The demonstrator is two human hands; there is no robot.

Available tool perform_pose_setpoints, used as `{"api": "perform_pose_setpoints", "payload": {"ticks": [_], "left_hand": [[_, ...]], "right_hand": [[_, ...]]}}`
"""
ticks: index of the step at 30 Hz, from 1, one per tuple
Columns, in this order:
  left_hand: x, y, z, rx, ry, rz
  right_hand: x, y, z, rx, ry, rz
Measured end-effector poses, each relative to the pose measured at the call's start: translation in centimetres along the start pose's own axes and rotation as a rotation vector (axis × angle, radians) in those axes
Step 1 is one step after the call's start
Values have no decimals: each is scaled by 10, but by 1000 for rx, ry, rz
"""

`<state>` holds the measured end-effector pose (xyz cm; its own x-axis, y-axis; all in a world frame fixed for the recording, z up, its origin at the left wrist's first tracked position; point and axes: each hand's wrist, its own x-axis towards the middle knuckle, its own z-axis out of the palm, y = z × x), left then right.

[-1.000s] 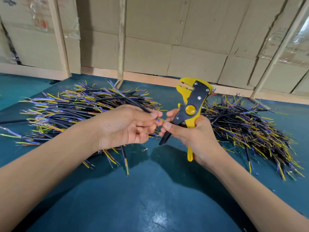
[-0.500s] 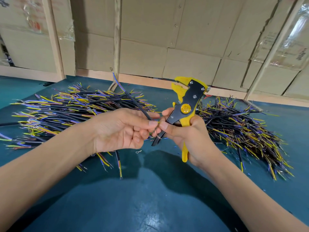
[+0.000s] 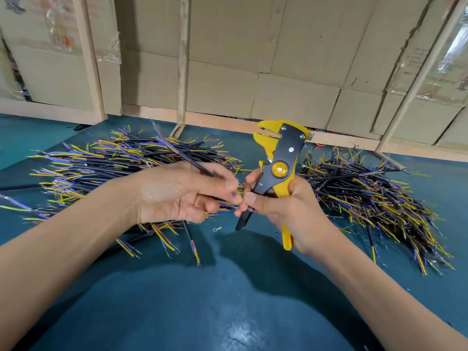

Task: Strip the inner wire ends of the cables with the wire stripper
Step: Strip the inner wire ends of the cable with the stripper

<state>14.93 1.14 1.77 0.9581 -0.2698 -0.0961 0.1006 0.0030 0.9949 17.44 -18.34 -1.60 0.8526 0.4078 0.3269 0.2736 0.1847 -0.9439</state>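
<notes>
On the left of the worktop [image 3: 228,312] lay one heap of cables [image 3: 106,165]. Our left hand [image 3: 177,193] pinched a single black cable [image 3: 200,168] between thumb and fingers, its coloured wire ends [image 3: 234,195] just beside our right fingertips [image 3: 249,198]. Our right hand [image 3: 291,209] gripped the wire stripper [image 3: 278,168], head up and clear of the wires. We judged it best to fan the ends apart, then seat one squarely in the jaws before squeezing. A second heap [image 3: 367,198] lay right.

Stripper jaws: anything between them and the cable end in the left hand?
Nothing visible. The left hand holds the cable beside the wire stripper in the right hand; only that hand's fingertips lie close.
</notes>
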Motion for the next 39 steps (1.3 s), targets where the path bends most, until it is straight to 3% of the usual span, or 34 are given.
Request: {"api": "perform_pose_setpoints", "payload": {"ticks": [4,6,9,12,19,30,39], "left_hand": [[1,-4,-15,-2,-28,98],[3,-6,-13,31,-19,229],[7,-9,-6,25,134,529],[5,-7,-2,-147,226,676],[2,-4,0,-335,253,699],[3,-5,6,-537,199,614],[3,-2,4,-430,280,680]], "right_hand": [[2,0,0,120,64,29],[4,0,0,164,109,46],[4,3,3,213,122,65],[1,6,6,262,52,77],[-7,8,12,277,-183,88],[-7,8,13,273,-164,64],[-9,4,15,296,-196,72]]}}
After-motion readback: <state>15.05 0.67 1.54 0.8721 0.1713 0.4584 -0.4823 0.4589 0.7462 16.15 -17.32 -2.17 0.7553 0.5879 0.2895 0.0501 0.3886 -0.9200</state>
